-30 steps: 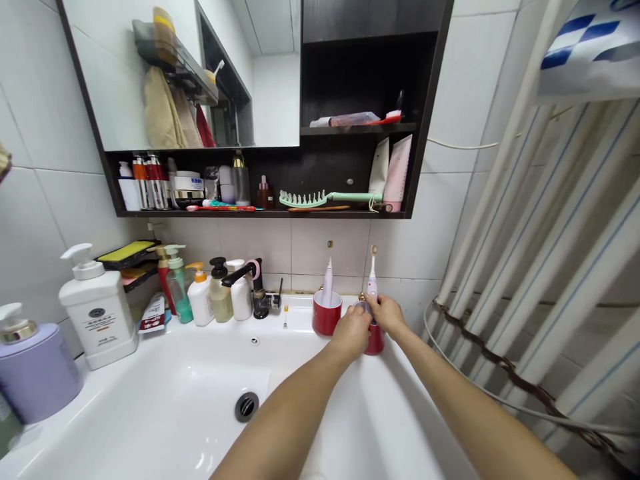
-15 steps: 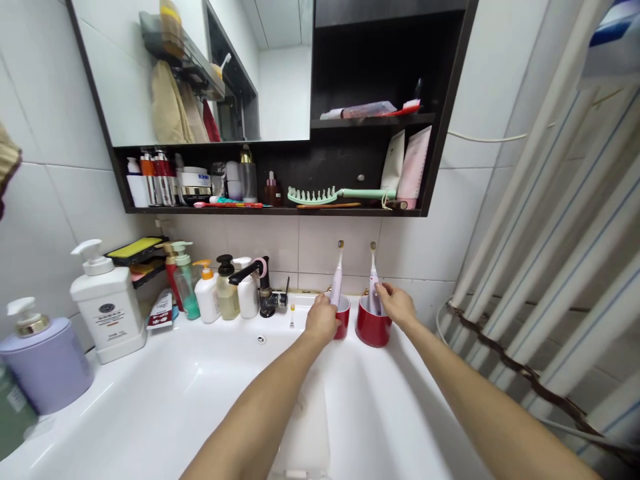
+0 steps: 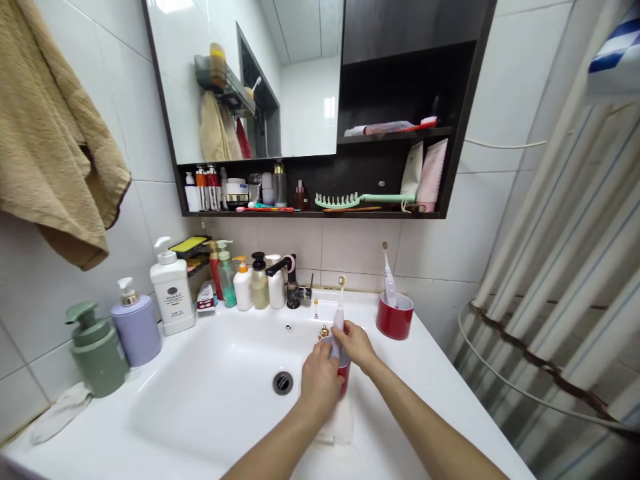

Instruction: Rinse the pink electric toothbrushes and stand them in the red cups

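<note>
My left hand (image 3: 323, 380) is wrapped round a red cup (image 3: 344, 380), held over the near right side of the basin. An electric toothbrush (image 3: 339, 320) with a pale lilac handle stands up out of this cup, bristles at the top. The fingers of my right hand (image 3: 356, 343) pinch its handle. Gold-coloured trim (image 3: 323, 331) shows at the cup's far side. Farther right, a second red cup (image 3: 395, 323) rests on the washbasin ledge with another electric toothbrush (image 3: 389, 280) leaning inside. Below my hands lies a white cloth-like item (image 3: 340, 427), partly hidden.
The white washbasin (image 3: 220, 380) has a drain (image 3: 283, 383) and a black faucet (image 3: 291, 283). Several pump bottles (image 3: 243, 287) line its back and left edge. A small brush head (image 3: 316, 309) stands by the faucet. A mirrored cabinet (image 3: 310, 215) hangs above; a folded shower curtain (image 3: 540, 267) is at right.
The left red cup has come off the ledge toward me in my left hand. My right hand has left the other cup's toothbrush and now grips this one. The view has shifted left.
</note>
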The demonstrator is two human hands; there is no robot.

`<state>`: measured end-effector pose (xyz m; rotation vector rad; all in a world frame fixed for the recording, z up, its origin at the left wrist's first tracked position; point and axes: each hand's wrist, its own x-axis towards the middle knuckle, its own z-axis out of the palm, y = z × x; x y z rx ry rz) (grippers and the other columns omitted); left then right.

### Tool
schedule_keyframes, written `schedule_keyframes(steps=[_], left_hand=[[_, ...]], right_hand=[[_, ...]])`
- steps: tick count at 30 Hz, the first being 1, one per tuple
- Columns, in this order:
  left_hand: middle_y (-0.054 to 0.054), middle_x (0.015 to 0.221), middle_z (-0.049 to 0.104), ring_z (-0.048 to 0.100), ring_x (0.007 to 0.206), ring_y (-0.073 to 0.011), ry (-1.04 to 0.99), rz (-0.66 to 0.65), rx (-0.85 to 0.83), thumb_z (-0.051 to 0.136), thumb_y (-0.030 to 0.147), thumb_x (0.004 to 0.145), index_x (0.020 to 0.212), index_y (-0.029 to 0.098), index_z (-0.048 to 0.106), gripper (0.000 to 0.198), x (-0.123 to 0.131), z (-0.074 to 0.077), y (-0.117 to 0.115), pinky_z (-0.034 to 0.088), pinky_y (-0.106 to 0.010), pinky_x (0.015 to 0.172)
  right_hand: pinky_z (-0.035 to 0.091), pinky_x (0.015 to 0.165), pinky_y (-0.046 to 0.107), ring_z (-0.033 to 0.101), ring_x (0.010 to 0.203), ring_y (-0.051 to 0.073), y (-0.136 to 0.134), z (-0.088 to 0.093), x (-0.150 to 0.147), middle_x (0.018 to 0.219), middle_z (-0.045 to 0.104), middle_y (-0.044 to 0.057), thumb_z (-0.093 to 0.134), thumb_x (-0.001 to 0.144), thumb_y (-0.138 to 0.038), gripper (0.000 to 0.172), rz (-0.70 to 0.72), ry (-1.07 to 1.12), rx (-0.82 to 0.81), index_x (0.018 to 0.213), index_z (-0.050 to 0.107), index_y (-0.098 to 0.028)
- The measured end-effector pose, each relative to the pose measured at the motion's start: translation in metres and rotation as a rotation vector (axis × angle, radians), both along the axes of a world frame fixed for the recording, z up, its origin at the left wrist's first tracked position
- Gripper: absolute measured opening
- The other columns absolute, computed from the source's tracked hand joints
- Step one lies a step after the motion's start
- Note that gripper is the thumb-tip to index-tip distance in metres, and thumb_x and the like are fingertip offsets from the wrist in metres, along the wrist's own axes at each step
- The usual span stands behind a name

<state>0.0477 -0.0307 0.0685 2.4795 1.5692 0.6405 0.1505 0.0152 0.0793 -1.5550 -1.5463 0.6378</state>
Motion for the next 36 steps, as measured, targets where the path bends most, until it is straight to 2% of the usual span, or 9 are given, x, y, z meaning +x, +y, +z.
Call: schedule_keyframes(steps=[4, 7, 9, 12, 16, 19, 23, 29, 36], left_hand=[[-0.006, 0.103, 0.045, 0.035, 0.097, -0.0218, -0.032, 0.028, 0.003, 0.044, 0.017, 0.059, 0.078, 0.016, 0.056, 0.022, -0.005, -0.012, -0.004, 0.031, -0.032, 0.076], [-0.008, 0.099, 0.047, 0.038, 0.093, -0.0236, -0.149, 0.034, 0.027, 0.048, 0.02, 0.057, 0.076, 0.015, 0.056, 0.021, -0.007, -0.018, -0.004, 0.03, -0.035, 0.076], [-0.008, 0.096, 0.049, 0.039, 0.092, -0.0227, -0.331, 0.036, 0.06, 0.05, 0.022, 0.057, 0.076, 0.015, 0.054, 0.02, -0.01, -0.016, -0.002, 0.028, -0.035, 0.078], [-0.007, 0.09, 0.051, 0.041, 0.09, -0.0192, -0.771, 0.046, 0.035, 0.044, 0.027, 0.063, 0.077, 0.017, 0.052, 0.019, -0.014, -0.005, 0.006, 0.028, -0.033, 0.08], [-0.008, 0.078, 0.055, 0.051, 0.075, -0.0169, -1.407, -0.09, -0.459, 0.039, 0.036, 0.066, 0.08, 0.015, 0.048, 0.026, -0.014, 0.011, 0.019, 0.036, -0.031, 0.069], [-0.003, 0.06, 0.055, 0.053, 0.055, -0.0125, -1.635, -0.151, -0.757, 0.045, 0.03, 0.064, 0.073, 0.014, 0.045, 0.019, -0.015, 0.013, 0.027, 0.039, -0.027, 0.058], [0.001, 0.051, 0.052, 0.051, 0.049, -0.0083, -1.754, -0.065, -0.759, 0.05, 0.021, 0.061, 0.064, 0.013, 0.043, 0.012, -0.021, 0.007, 0.032, 0.038, -0.021, 0.056], [-0.003, 0.056, 0.055, 0.054, 0.052, -0.0107, -1.726, -0.053, -0.829, 0.048, 0.024, 0.063, 0.067, 0.012, 0.046, 0.013, -0.017, 0.004, 0.03, 0.039, -0.023, 0.057], [-0.001, 0.051, 0.053, 0.052, 0.048, -0.0106, -1.8, 0.036, -0.734, 0.048, 0.021, 0.062, 0.063, 0.011, 0.045, 0.01, -0.017, 0.008, 0.031, 0.04, -0.024, 0.054]], right_hand=[[0.038, 0.059, 0.026, 0.048, 0.063, 0.012, -0.015, 0.024, 0.002, 0.065, 0.052, -0.001, 0.041, 0.068, -0.034, 0.021, -0.017, 0.098, 0.13, 0.071, 0.048, -0.014], [0.037, 0.06, 0.024, 0.048, 0.068, 0.013, -0.032, 0.044, 0.006, 0.07, 0.052, 0.0, 0.036, 0.068, -0.04, 0.026, -0.023, 0.206, 0.193, 0.076, 0.045, -0.017], [0.039, 0.058, 0.023, 0.048, 0.064, 0.012, -0.047, 0.049, 0.005, 0.071, 0.051, 0.0, 0.031, 0.07, -0.042, 0.029, 0.019, 0.279, 0.175, 0.081, 0.042, -0.018], [0.039, 0.043, 0.023, 0.046, 0.046, 0.009, -0.07, 0.038, -0.005, 0.062, 0.049, -0.001, 0.029, 0.07, -0.043, 0.031, 0.136, 0.371, 0.053, 0.083, 0.041, -0.017], [0.034, 0.036, 0.019, 0.037, 0.035, 0.004, -0.087, 0.008, -0.023, 0.049, 0.044, -0.003, 0.03, 0.07, -0.043, 0.032, 0.327, 0.653, -0.297, 0.069, 0.045, -0.015], [0.033, 0.036, 0.017, 0.036, 0.035, 0.003, -0.09, -0.003, -0.031, 0.047, 0.043, -0.004, 0.033, 0.07, -0.042, 0.031, 0.39, 0.749, -0.427, 0.062, 0.044, -0.015], [0.032, 0.034, 0.017, 0.036, 0.035, 0.003, -0.088, -0.004, -0.032, 0.054, 0.044, -0.005, 0.04, 0.068, -0.036, 0.019, 0.429, 0.697, -0.472, 0.066, 0.04, -0.017], [0.032, 0.033, 0.019, 0.038, 0.036, 0.006, -0.085, -0.013, -0.031, 0.049, 0.039, -0.006, 0.04, 0.067, -0.035, 0.02, 0.226, 0.335, -0.32, 0.078, 0.04, -0.018], [0.031, 0.033, 0.018, 0.035, 0.034, 0.005, -0.089, -0.001, -0.037, 0.051, 0.039, -0.006, 0.033, 0.069, -0.038, 0.021, 0.323, 0.492, -0.47, 0.07, 0.038, -0.018]])
